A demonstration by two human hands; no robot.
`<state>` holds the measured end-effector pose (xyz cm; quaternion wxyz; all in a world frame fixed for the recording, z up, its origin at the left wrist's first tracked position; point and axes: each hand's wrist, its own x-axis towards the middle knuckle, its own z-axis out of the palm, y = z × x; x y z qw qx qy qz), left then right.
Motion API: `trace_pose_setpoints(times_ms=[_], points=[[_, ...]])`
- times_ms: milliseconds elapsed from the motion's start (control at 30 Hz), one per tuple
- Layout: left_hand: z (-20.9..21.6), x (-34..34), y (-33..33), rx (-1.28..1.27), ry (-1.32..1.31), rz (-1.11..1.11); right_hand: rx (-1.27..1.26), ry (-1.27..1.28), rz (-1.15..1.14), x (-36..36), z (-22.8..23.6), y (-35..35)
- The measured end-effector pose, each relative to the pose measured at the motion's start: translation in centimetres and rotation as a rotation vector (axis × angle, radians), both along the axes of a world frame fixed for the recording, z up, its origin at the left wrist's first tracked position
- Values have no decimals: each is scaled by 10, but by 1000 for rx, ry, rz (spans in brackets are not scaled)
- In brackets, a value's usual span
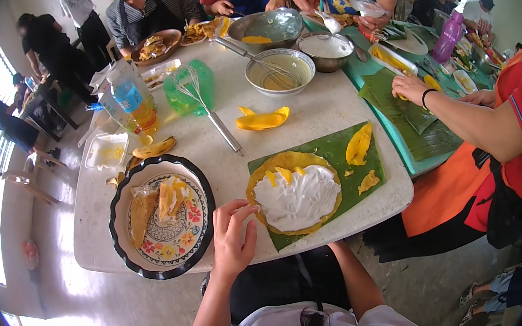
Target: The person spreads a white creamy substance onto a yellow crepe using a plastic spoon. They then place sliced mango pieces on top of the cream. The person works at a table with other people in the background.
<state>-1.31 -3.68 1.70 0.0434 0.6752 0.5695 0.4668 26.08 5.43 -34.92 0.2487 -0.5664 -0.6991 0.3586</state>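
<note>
A round yellow crepe [256, 195], spread with white cream [299, 200], lies on a green banana leaf [365, 159]. Several yellow mango pieces [283, 173] sit on the cream's far left part. My left hand [233, 232] is at the table's front edge, beside the crepe's lower left rim; its fingers are apart and hold nothing. My right forearm comes up to the table edge, but the hand itself is hidden. A mango slice [359, 144] and smaller scraps rest on the leaf's right side. Left of my hand, a floral dish [191, 245] contains folded, filled crepes [172, 199].
Beyond the leaf are a mango piece [263, 119], a whisk [222, 131], and a bowl [278, 90] with another whisk. Bottles [130, 101], a green plastic bag [190, 89] and a foam tray [107, 149] stand left. A person in red [507, 121] works at right; others sit opposite.
</note>
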Motion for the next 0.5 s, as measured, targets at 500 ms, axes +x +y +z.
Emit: trace_pose_setpoints(times_ms=[500], points=[[-1, 0, 0, 1, -3, 0, 0, -6, -6, 1, 0, -1]])
